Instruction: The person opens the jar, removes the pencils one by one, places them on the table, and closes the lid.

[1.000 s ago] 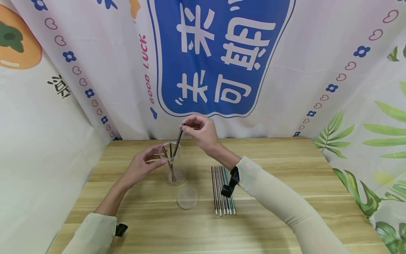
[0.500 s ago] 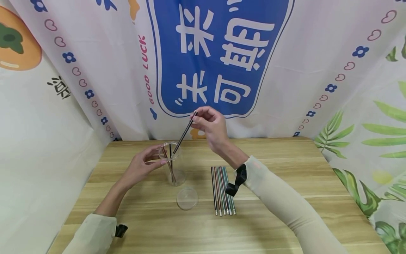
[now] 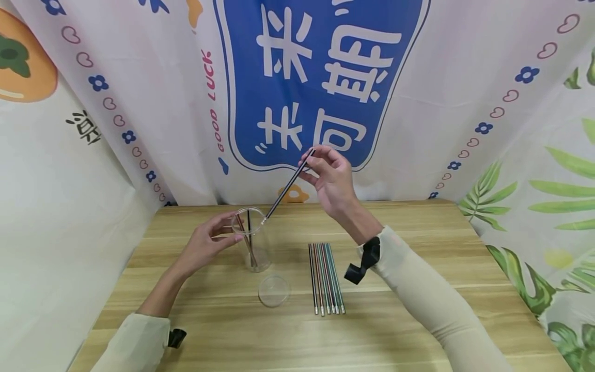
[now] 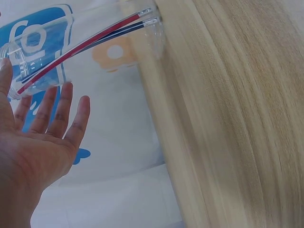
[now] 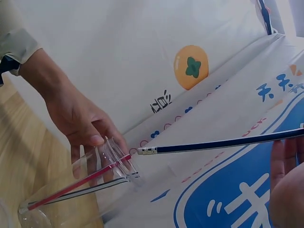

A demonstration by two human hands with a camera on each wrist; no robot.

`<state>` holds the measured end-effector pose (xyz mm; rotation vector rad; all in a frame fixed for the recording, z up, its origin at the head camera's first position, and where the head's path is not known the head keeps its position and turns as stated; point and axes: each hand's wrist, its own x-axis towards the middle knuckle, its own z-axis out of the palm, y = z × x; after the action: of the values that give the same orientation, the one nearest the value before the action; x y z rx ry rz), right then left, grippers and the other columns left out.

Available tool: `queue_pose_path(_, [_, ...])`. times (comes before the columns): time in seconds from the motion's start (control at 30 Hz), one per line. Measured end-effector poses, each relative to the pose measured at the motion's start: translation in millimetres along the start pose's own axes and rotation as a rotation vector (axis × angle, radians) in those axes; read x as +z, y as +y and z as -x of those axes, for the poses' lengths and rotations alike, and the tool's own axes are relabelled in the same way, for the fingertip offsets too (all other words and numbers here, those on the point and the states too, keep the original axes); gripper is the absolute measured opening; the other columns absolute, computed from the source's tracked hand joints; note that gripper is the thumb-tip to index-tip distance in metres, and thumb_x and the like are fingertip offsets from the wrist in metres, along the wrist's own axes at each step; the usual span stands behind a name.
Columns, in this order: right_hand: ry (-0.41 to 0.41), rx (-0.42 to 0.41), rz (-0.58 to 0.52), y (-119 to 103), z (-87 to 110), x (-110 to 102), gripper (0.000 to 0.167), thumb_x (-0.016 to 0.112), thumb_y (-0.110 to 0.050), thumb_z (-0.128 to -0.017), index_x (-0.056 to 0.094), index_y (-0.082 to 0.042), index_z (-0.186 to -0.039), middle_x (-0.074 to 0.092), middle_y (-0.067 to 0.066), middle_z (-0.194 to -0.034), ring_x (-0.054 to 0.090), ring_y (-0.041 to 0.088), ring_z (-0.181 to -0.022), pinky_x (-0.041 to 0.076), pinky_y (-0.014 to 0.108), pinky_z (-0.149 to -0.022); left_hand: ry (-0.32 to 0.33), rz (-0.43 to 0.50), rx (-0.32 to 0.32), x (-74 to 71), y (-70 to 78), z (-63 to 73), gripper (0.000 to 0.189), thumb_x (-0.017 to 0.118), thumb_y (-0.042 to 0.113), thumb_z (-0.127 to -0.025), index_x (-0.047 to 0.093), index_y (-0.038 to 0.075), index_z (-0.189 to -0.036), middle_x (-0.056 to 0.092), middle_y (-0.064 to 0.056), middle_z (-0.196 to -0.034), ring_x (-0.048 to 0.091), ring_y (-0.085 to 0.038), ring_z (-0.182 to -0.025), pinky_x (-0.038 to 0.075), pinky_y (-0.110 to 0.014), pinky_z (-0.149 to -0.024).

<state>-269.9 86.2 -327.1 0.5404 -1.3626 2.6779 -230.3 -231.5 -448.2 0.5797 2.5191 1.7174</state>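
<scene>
My left hand [image 3: 209,238] steadies a clear plastic jar [image 3: 261,250] near its rim, thumb on one side and fingers on the other. Two pencils lean inside the jar, a red pencil [image 5: 71,187] and a dark striped pencil [image 5: 95,188], eraser ends down. Up and to the right, my right hand [image 3: 333,181] pinches a dark pencil [image 3: 290,183] by its upper end. That pencil slants down to the left, and its eraser end [image 5: 147,151] is at the jar's mouth; whether it touches the rim I cannot tell.
A round clear lid [image 3: 274,291] lies on the wooden table [image 3: 223,320] in front of the jar. To its right is a row of several pencils [image 3: 327,279], eraser ends toward me. A printed curtain [image 3: 409,170] hangs behind the table's back edge.
My right hand has moved up and right, drawing the dark pencil from inside the jar until its eraser end reached the rim. The left hand and jar have stayed in place.
</scene>
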Motion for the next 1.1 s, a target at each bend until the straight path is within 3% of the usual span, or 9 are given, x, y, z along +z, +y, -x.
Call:
queue_pose_path(0.27, [0.008, 0.018, 0.010, -11, 7.6, -18, 0.022, 0.058, 0.010, -0.099, 0.069, -0.009, -0.100, 0.069, 0.006, -0.096, 0.069, 0.018, -0.087, 0.065, 0.029, -0.074, -0.002, -0.015, -0.007, -0.4, 0.8, -1.1, 0.062, 0.078, 0.016, -0.099, 0.051, 0.009, -0.155, 0.062, -0.021, -0.144, 0.064, -0.042, -0.128, 0.060, -0.023, -0.093])
queue_pose_path(0.6, [0.037, 0.085, 0.138, -15, 20.4, -45, 0.020, 0.063, 0.011, -0.098, 0.070, -0.007, -0.103, 0.074, 0.005, -0.093, 0.072, 0.017, -0.083, 0.065, 0.029, -0.068, -0.005, -0.011, -0.020, 0.0, 0.9, -1.9, 0.062, 0.078, 0.018, -0.099, 0.051, 0.009, -0.155, 0.062, -0.021, -0.145, 0.063, -0.042, -0.129, 0.059, -0.023, -0.094])
queue_pose_path(1.1, [0.082, 0.190, 0.256, -8, 36.4, -91, 0.019, 0.067, 0.009, -0.098, 0.073, -0.008, -0.104, 0.073, 0.003, -0.091, 0.072, 0.015, -0.084, 0.065, 0.029, -0.070, 0.005, -0.022, -0.020, -0.3, 1.1, -2.6, 0.061, 0.077, 0.014, -0.099, 0.052, 0.008, -0.154, 0.064, -0.021, -0.142, 0.064, -0.041, -0.127, 0.059, -0.023, -0.094])
